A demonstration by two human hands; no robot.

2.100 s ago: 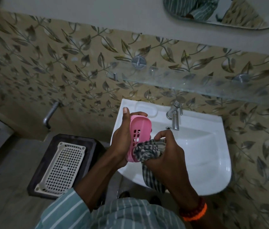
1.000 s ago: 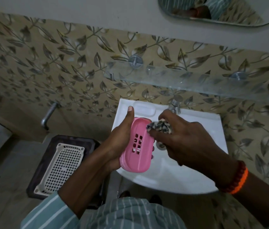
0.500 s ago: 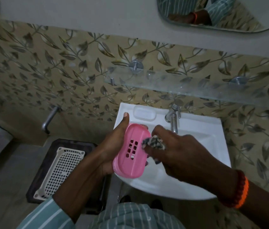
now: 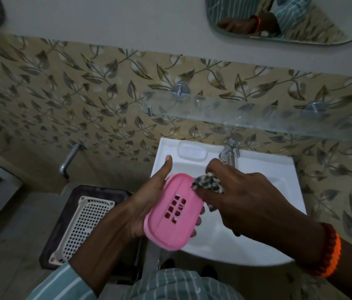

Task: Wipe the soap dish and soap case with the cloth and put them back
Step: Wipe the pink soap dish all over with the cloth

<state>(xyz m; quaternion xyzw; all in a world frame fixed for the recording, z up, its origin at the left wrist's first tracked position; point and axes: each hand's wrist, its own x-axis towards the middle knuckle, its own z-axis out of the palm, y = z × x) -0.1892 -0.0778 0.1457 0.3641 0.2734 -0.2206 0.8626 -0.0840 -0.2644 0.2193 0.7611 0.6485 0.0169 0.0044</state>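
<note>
Left hand [image 4: 147, 204] grips the pink slotted plastic soap dish [image 4: 174, 211] over the white ceramic basin [image 4: 278, 169]; right hand [image 4: 244, 200] pinches the bunched checked cloth [image 4: 208, 182] against it.

hands [image 4: 147, 204]: 2 | soap dish [image 4: 174, 211]: 1 | cloth [image 4: 208, 184]: 1 | basket [image 4: 82, 226]: 1

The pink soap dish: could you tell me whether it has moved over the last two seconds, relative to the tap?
Yes. The pink soap dish, gripped by the left hand, has dropped lower and leftward from the tap, turning from edge-on to face-up.
</note>
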